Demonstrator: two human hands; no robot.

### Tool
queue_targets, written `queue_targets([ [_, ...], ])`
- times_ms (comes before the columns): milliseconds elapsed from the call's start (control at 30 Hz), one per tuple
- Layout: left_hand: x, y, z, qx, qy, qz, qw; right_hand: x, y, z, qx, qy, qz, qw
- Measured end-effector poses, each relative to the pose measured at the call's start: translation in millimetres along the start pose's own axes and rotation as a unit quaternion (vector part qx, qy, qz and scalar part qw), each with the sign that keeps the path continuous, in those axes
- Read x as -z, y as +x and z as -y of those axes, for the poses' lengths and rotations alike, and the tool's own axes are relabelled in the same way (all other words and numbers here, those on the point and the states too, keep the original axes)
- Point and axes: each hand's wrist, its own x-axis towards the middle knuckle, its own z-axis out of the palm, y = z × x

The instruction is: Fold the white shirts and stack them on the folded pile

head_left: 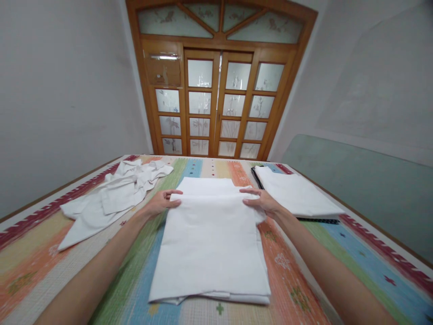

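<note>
A white cloth [213, 243], folded into a rough rectangle, lies in front of me on the bed cover. Its kind of garment cannot be made out. My left hand [164, 201] pinches its far left corner between thumb and fingers. At the far right corner, my right hand [262, 201] grips the same fold in the same way. Beyond the fold between my hands, a flat strip of white fabric reaches farther from me. Loose fabric bulges out under my right hand, and the near edge shows several layers.
A crumpled white cloth [125, 189] lies on the left. To the right, a folded white cloth [294, 192] rests on a dark dotted one [318, 221]. A striped, patterned cover [118, 275] lies beneath everything. Wooden glass-paned doors [218, 104] stand beyond, with walls on both sides.
</note>
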Motion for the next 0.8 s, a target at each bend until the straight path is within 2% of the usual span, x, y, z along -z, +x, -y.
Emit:
queue_targets([
  [167, 10.7, -5.8, -15.9, -0.065, 0.107, -0.014, 0.992, 3.6, -6.8, 16.2, 0.066, -0.071, -0.013, 0.995],
  [300, 10.4, -13.6, -24.1, -0.126, 0.245, -0.079, 0.958, 2.7, -8.6, 13.8, 0.077, -0.105, -0.063, 0.99],
  [367, 6.9, -17.9, -26.3, -0.144, 0.283, -0.108, 0.942, 1.7, -8.5, 9.7, 0.08, -0.116, -0.082, 0.987],
  [533, -1.5, -22.7, -26.7, -0.148, 0.266, -0.123, 0.945, -0.2, -5.8, -4.6, 0.089, -0.16, -0.08, 0.98],
  [700, -2.5, -21.2, -24.5, -0.157, 0.265, -0.126, 0.943, -4.5, -2.2, -14.5, 0.141, -0.309, -0.168, 0.925],
  [800, -3.3, -22.1, -25.1, -0.16, 0.275, -0.14, 0.938, -6.9, -3.2, -12.8, 0.145, -0.352, -0.178, 0.907],
])
